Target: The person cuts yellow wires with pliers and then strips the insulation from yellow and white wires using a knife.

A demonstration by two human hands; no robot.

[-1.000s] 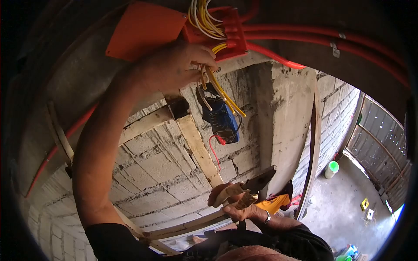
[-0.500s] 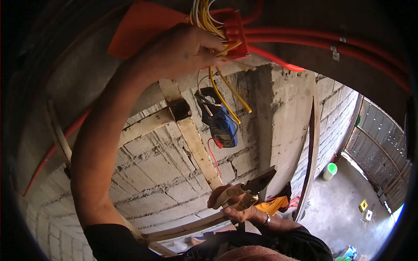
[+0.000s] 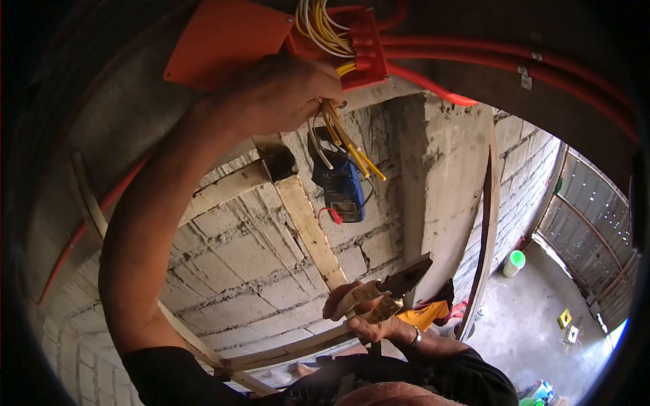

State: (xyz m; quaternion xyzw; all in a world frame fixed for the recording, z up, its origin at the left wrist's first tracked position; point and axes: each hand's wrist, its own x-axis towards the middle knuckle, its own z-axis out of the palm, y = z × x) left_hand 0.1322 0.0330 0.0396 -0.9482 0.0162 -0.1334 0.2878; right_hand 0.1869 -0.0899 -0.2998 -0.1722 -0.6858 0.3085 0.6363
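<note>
A: Reaching overhead, the left hand [image 3: 288, 91] is raised on an extended arm, fingers closed around a bundle of yellow wires [image 3: 349, 139] just below the orange box [image 3: 352, 44] on the ceiling.

B: Position of the wires?

A: They leave the box, pass through the fist and fan out below it, ends free. Exact strand count cannot be read; several yellow, at least one pale.

B: Right hand?

A: The right hand [image 3: 369, 318] is held low near the chest, closed around the two handles of one pair of pliers [image 3: 389, 294]. The dark pliers nose points up and right; whether it is open cannot be told.

B: Other items?

A: One blue meter [image 3: 338, 183] hangs just behind the wire ends, with one red lead [image 3: 330, 215] at its lower edge. Two red conduits [image 3: 514, 61] run right from the box along the ceiling, and a third curves down to the column [image 3: 440, 183].

B: Clearance?

A: Block wall [image 3: 237, 271] stands close behind the hands, with a wooden brace [image 3: 308, 230] crossing it. Open floor [image 3: 535, 318] lies to the lower right.
</note>
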